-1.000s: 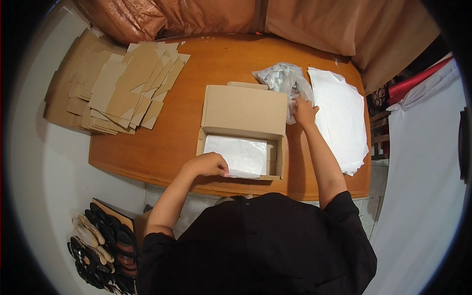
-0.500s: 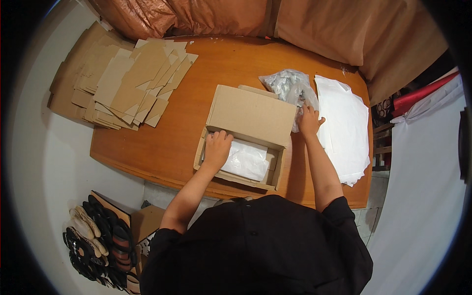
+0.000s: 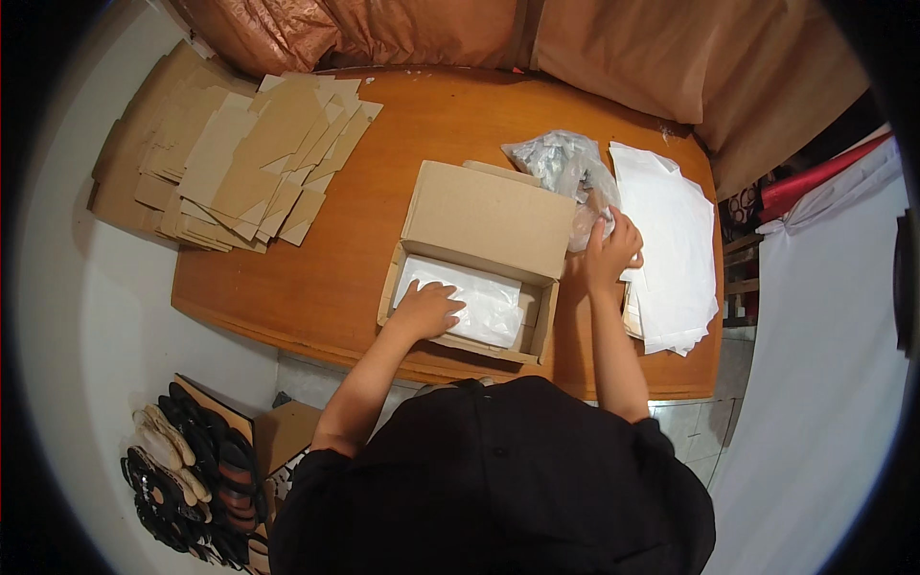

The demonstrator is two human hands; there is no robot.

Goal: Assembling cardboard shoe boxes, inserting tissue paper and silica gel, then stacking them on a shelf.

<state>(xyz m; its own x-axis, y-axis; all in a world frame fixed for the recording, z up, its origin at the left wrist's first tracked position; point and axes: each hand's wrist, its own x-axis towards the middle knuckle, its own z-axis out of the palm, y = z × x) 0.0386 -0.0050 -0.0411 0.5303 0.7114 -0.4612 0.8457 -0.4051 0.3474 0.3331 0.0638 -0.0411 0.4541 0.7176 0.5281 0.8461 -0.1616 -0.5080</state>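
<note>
An open cardboard box (image 3: 544,316) stands on the table with its lid (image 3: 489,218) raised at the far side. Inside it lies a white packet (image 3: 479,305) in thin, shiny wrapping. My left hand (image 3: 428,310) rests on the packet's left part, fingers spread. To the right of the lid, my right hand (image 3: 614,254) is at the near end of a clear plastic bag (image 3: 565,161) full of small silvery pieces. Its fingers are curled together; a small pale thing shows at the fingertips, too small to name.
White paper sheets (image 3: 671,249) lie in a stack on the right of the wooden table (image 3: 287,287). Flattened cardboard pieces (image 3: 254,163) are heaped at the far left. Sandals (image 3: 196,470) sit on a rack at the lower left, and brown sheeting (image 3: 613,57) hangs behind the table.
My right hand has drawn back slightly from the bag, its fingers now curled. My left hand has moved from the packet's far left edge toward me and spread flat on it.
</note>
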